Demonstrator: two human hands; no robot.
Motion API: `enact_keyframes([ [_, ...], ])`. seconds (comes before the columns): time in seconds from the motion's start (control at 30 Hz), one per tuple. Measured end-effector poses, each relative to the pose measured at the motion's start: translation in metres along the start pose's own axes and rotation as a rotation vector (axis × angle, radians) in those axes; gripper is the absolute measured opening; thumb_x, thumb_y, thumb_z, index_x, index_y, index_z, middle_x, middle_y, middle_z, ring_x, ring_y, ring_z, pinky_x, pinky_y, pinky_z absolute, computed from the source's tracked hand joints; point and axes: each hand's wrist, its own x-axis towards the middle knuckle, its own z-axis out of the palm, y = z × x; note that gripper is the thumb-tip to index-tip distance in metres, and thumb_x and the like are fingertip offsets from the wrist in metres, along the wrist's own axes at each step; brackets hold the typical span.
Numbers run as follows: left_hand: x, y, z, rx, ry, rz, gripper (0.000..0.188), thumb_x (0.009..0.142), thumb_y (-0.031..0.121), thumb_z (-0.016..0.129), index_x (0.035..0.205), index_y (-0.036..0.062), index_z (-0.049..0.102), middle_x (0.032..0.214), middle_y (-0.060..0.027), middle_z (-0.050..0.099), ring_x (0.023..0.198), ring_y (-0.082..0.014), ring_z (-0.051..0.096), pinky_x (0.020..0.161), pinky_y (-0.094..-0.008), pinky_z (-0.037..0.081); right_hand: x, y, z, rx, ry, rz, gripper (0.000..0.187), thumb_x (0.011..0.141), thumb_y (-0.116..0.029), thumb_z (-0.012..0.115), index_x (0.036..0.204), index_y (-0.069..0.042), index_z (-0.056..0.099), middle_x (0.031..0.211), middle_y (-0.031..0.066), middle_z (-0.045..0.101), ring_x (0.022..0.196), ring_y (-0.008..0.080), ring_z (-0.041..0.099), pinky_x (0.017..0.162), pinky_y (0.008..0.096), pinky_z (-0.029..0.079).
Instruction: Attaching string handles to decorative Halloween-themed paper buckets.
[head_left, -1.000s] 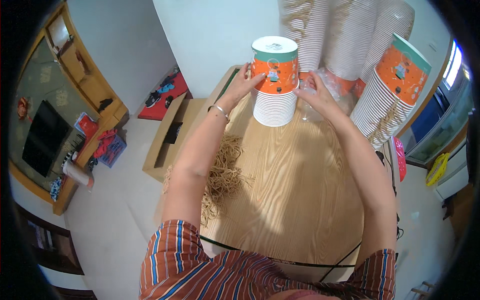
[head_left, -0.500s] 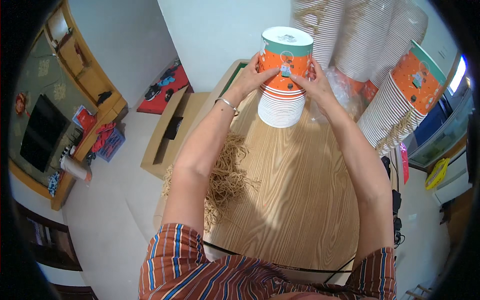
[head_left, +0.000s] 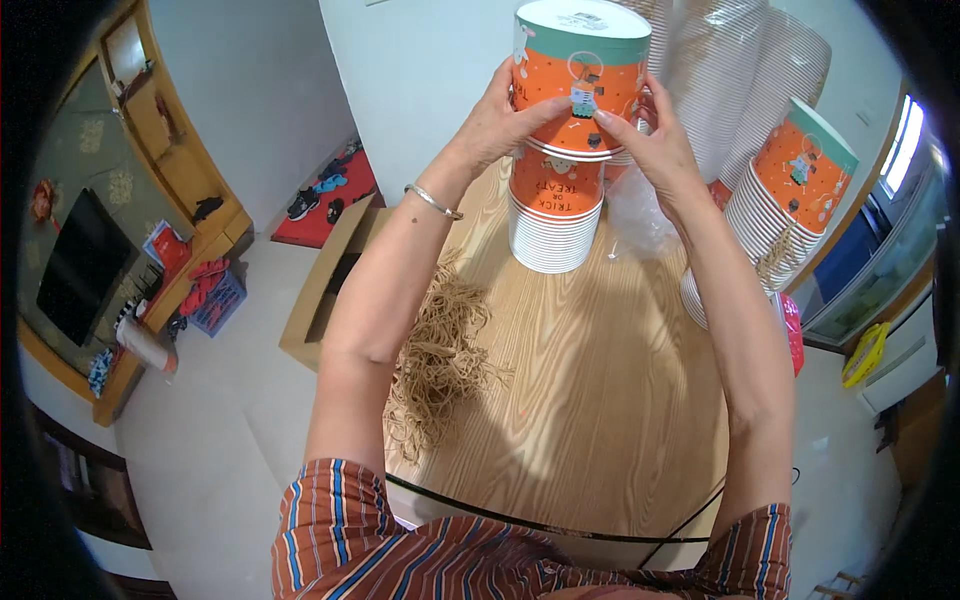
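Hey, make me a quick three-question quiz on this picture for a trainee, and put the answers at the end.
1. True or false: only the person's left grip touches the topmost green-and-orange patterned paper bucket.
2. Choose one: the flat white base of that bucket faces A) down, B) up, C) toward the person.
3. What lies heaped on the left side of the wood-grain tabletop?

Key:
1. False; the right grip touches it too.
2. B.
3. Tangled tan cord.

The wood-grain table bore tangled tan cord near its left edge; toward the far edge stood a bucket stack, clear plastic just beside it, and a second stack near the right edge.
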Motion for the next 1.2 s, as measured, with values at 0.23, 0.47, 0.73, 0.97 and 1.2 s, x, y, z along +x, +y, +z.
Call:
enact_keyframes([
  [0.23, -0.043, 0.030, 0.023, -0.032, -0.011, 0.084, 0.095, 0.080, 0.033, 0.081, 0.145, -0.0027, 0.021, 0.140, -0.0182, 0.045, 0.131, -0.0257, 0.046, 0.110, -0.0390, 0.040, -0.049, -0.055, -0.026, -0.154, -0.018, 0.044, 0.079, 0.081, -0.019, 0.078, 0.146, -0.003, 0.036, 0.141, 0.0142, 0.044, 0.131, 0.0233, 0.045, 0.108, 0.0350, 0.041],
  [0.47, -0.129, 0.010, 0.071, -0.706, 0.113, -0.263, 0.069, 0.094, 0.041, 0.063, 0.145, 0.0096, 0.030, 0.142, -0.0068, 0.047, 0.128, -0.0188, 0.050, 0.107, -0.0379, 0.042, -0.104, -0.054, -0.035, -0.090, 0.019, -0.014, 0.053, 0.085, -0.010, 0.071, 0.133, -0.005, 0.051, 0.130, 0.0103, 0.047, 0.127, 0.0224, 0.046, 0.106, 0.0362, 0.042],
  [0.73, -0.215, 0.008, 0.122, -1.116, 0.291, -0.535, 0.066, 0.093, 0.066, 0.048, 0.141, 0.0219, 0.041, 0.134, -0.0001, 0.056, 0.119, -0.0159, 0.055, 0.095, -0.0370, 0.046, -0.177, -0.026, 0.005, -0.222, 0.154, 0.025, 0.035, 0.085, -0.018, 0.075, 0.107, 0.000, 0.055, 0.103, 0.0107, 0.055, 0.095, 0.0204, 0.056, 0.078, 0.0336, 0.047],
  [0.97, -0.250, 0.000, 0.141, -1.141, 0.345, -0.534, 0.067, 0.093, 0.064, 0.050, 0.140, 0.0178, 0.043, 0.134, -0.0029, 0.056, 0.119, -0.0187, 0.055, 0.099, -0.0401, 0.043, -0.219, -0.039, 0.032, 0.213, -0.083, 0.265, 0.021, 0.096, -0.018, 0.063, 0.102, 0.001, 0.059, 0.083, 0.0066, 0.066, 0.069, 0.0079, 0.061, 0.060, 0.0234, 0.049],
  [1.2, -0.284, -0.003, 0.125, -0.999, 0.409, -0.721, 0.061, 0.091, 0.065, 0.053, 0.130, 0.0183, 0.050, 0.128, -0.0020, 0.054, 0.114, -0.0222, 0.052, 0.101, -0.0453, 0.035, -0.215, -0.062, -0.002, -0.016, -0.179, 0.237, 0.020, 0.102, -0.020, 0.050, 0.091, -0.004, 0.056, 0.077, -0.0044, 0.051, 0.070, 0.0029, 0.043, 0.061, 0.0224, 0.037],
])
